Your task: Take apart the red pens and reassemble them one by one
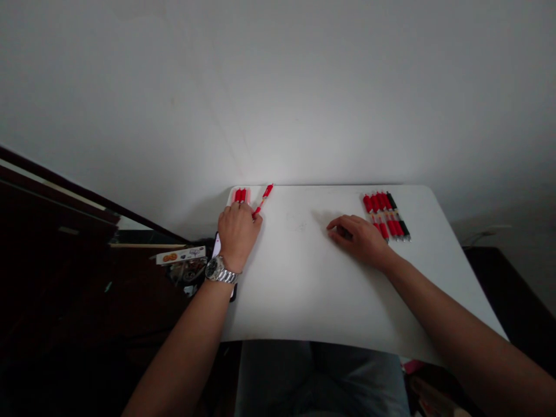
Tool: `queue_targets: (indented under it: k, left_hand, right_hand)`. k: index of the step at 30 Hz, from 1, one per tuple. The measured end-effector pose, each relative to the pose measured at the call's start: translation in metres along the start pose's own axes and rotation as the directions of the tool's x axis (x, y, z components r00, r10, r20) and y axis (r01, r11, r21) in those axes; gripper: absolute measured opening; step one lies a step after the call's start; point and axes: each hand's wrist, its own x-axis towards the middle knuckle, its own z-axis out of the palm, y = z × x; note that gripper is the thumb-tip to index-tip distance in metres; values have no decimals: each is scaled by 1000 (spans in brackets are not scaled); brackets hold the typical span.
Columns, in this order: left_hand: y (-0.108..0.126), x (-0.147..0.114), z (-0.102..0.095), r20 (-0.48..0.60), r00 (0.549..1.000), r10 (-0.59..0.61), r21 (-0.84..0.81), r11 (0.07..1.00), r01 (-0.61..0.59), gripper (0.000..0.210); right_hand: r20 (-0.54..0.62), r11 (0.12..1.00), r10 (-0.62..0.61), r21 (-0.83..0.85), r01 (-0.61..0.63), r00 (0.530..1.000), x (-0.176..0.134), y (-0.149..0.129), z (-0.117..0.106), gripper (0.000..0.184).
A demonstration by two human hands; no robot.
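Note:
My left hand (238,230) is at the back left of the white table (295,289), back of the hand up. A red pen (263,198) slants up and away from between its thumb and fingers. Just beyond its knuckles lie several more red pens (240,195) side by side on something pale pink, their near ends hidden by the hand. My right hand (358,238) rests right of the table's middle, its fingers loosely bent and nothing visible in them. Near it, several red pens (377,202) and a dark pen (398,215) lie in a slanted row.
A phone-like dark-edged object (233,293) lies partly under my left wrist at the table's left edge. Beside the table is a white printed box (180,255) among dim clutter. A pale wall (304,104) stands behind the table's far edge.

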Motion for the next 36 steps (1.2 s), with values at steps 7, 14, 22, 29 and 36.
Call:
queue_targets:
  k: [7, 14, 22, 29, 36]
  left_hand:
    - [22, -7, -5, -63, 996, 64, -159, 985, -73, 16]
    - [61, -17, 7, -94, 989, 115, -390, 910, -143, 9]
    - [76, -20, 33, -96, 984, 150, -546, 819, -178, 9]
    - [74, -19, 46, -127, 976, 176, -667, 713, -216, 10]
    - [71, -17, 46, -130, 969, 209, -743, 627, -235, 12]
  right_hand:
    - [-4, 1000, -17, 10, 17, 1000, 0, -1, -1, 15]
    - [-14, 1000, -29, 6, 29, 999, -2, 0, 1, 14]
    - [-19, 998, -55, 9, 55, 998, -1, 2, 2, 13]
    - [-66, 996, -77, 38, 80, 995, -2, 1, 1, 13]
    - [-326, 983, -181, -77, 165, 928, -4, -3, -6, 17]
